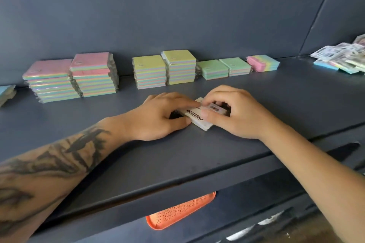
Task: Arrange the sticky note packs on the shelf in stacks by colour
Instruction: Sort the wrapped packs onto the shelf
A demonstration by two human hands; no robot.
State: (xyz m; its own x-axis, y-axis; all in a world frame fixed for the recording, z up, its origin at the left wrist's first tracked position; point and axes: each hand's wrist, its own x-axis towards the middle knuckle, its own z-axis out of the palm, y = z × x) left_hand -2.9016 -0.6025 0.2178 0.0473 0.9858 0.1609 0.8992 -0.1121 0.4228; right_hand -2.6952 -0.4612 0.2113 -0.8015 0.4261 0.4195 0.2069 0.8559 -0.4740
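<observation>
**Fingers of both hands pinch one pack**

Left hand [158,116] and right hand [237,114] grip a label-up sticky note pack [194,116] on the dark grey shelf [197,154]. Behind: two pink stacks [71,77], two yellow stacks [164,69], two green stacks [224,68].

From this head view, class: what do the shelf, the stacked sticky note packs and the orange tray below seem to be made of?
Shelf: dark grey, matte, smooth board, probably painted metal or laminate; the look leaves it open.
Sticky note packs: pastel paper in layered bands, wrapped in clear glossy film that crinkles at the sides.
Orange tray: likely moulded plastic, given its even colour, rounded rim and grid of small holes.
</observation>
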